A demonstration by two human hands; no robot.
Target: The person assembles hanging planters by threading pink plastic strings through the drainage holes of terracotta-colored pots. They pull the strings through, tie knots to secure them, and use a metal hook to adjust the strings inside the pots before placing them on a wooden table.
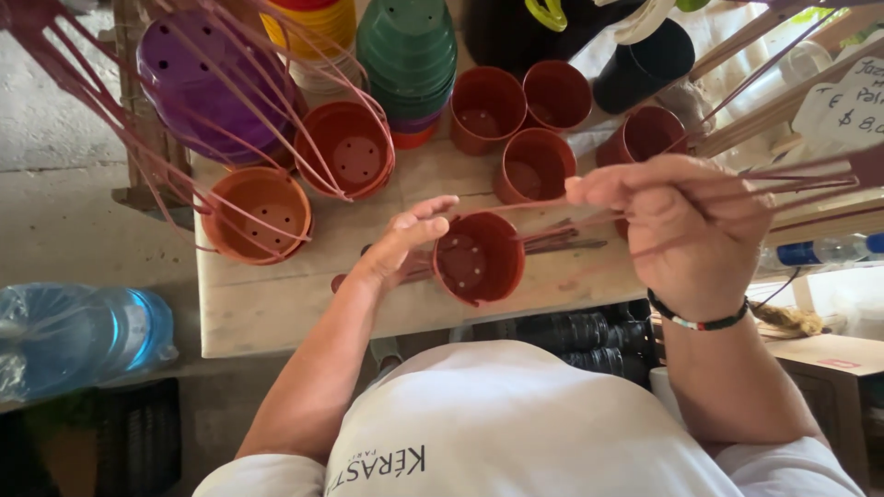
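the person wears a white short-sleeved t-shirt (516,423) with dark lettering printed across the chest. both arms are bare below the sleeves. the right wrist carries a thin beaded bracelet (697,319), mostly black with small white, red and green beads. the fingernails on both hands are short and plain.

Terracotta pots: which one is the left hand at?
The pot at the table's front edge, just right of the left hand, mouth facing the camera. The other terracotta pots stand farther back; the right hand pinches a thin hanger strand.
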